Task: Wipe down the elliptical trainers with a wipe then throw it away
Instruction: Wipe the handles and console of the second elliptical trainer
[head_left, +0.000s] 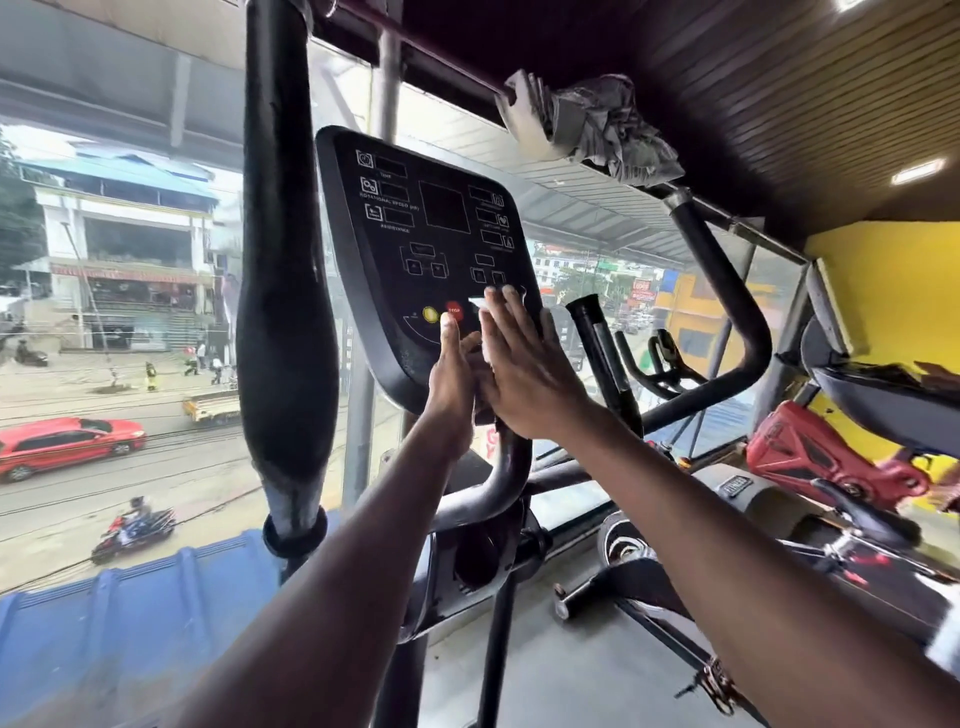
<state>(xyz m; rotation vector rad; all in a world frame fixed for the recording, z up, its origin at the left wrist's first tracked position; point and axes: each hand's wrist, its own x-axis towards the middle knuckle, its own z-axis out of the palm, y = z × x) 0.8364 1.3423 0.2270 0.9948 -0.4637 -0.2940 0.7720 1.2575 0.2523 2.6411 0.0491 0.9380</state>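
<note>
Wipe (480, 332) lies pressed on console (415, 234) under flat right hand (519, 374); left hand (452, 379) touches console, fingers straight

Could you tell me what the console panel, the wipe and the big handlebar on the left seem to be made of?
Console panel: likely moulded plastic, satin black, with printed white legends and a raised rim.
Wipe: thin white sheet, paper or nonwoven; mostly hidden under the right hand.
Left handlebar: probably foam or rubber grip, matte black, scuffed and swollen.
</note>
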